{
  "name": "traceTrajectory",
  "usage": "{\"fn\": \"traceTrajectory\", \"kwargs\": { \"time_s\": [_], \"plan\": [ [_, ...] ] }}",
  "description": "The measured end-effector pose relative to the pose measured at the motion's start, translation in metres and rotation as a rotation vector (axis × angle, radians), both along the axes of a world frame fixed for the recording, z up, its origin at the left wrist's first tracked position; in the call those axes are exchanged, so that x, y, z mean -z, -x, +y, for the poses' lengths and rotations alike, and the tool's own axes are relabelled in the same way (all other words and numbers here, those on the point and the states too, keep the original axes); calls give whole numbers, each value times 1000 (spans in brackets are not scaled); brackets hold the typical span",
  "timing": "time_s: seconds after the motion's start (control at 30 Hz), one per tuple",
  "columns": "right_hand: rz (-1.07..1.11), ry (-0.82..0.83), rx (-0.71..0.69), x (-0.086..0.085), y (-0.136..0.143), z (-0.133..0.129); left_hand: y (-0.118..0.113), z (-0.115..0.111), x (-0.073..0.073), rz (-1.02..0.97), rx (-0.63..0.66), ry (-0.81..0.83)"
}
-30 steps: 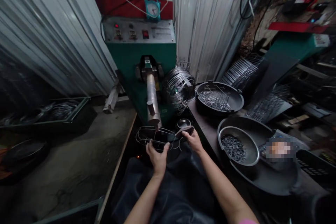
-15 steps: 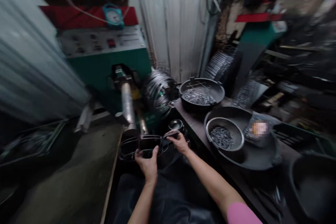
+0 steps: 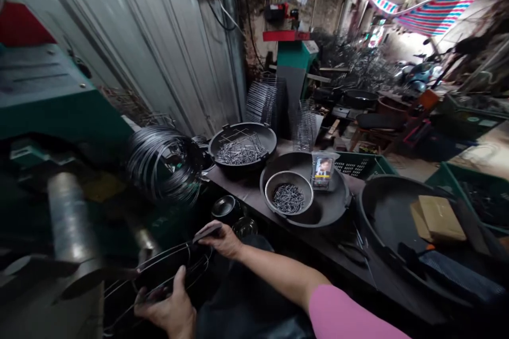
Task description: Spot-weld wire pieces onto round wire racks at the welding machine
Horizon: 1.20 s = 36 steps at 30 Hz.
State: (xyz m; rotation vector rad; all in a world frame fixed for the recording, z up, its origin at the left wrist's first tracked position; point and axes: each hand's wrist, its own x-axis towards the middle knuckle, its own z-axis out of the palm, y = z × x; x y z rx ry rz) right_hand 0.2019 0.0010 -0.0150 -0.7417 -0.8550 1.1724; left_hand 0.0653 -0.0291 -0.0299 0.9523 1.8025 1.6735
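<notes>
A round frame of bent metal wire [image 3: 169, 250] sits low at the left, beside the machine's metal cylinders. My left hand [image 3: 170, 310] is curled around its near side, thumb up and fingers darkened; the exact grip is partly in shadow. My right hand [image 3: 225, 241] pinches a thin, flat dark piece [image 3: 207, 231] against the frame's right rim. Just beyond that hand are a small metal pot [image 3: 223, 205] and a shiny metal bowl [image 3: 244, 226]. The machine's thick cylinder [image 3: 73, 217] stands left of the frame.
Right of me, a bench [image 3: 254, 197] bears a pan of wire pieces [image 3: 241, 151], a wide pan [image 3: 330, 212] holding a bowl of small metal parts [image 3: 288, 198], and another pan [image 3: 382, 222] with a cardboard box [image 3: 439, 217]. A wire coil [image 3: 163, 164] lies behind.
My view has swung right, so the machine, frame and hands sit further left and the workshop's far side shows. Both hands keep their places at the wire frame.
</notes>
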Motion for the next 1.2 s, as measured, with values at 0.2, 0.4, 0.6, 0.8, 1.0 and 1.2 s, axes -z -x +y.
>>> {"fn": "traceTrajectory", "kwargs": {
  "time_s": [0.2, 0.4, 0.6, 0.8, 1.0, 1.2],
  "plan": [
    [-102, 95, -211, -19, -22, 3, -5, -2, -7, -131, 75, -97],
    [-218, 53, -163, -15, -16, 5, -5, -2, -7, -212, 105, -142],
    [-327, 16, -140, -33, -6, 0, -4, -5, -12, -507, 97, -116],
    [-515, -105, -247, -57, 11, 13, 4, -8, -27, -656, 21, -81],
    [-589, -47, -339, -70, 24, 19, 17, -7, -24, -710, 24, -112],
    [-645, -68, -284, -69, 40, 18, 25, -4, -17, -639, 40, -161]
  ]
}}
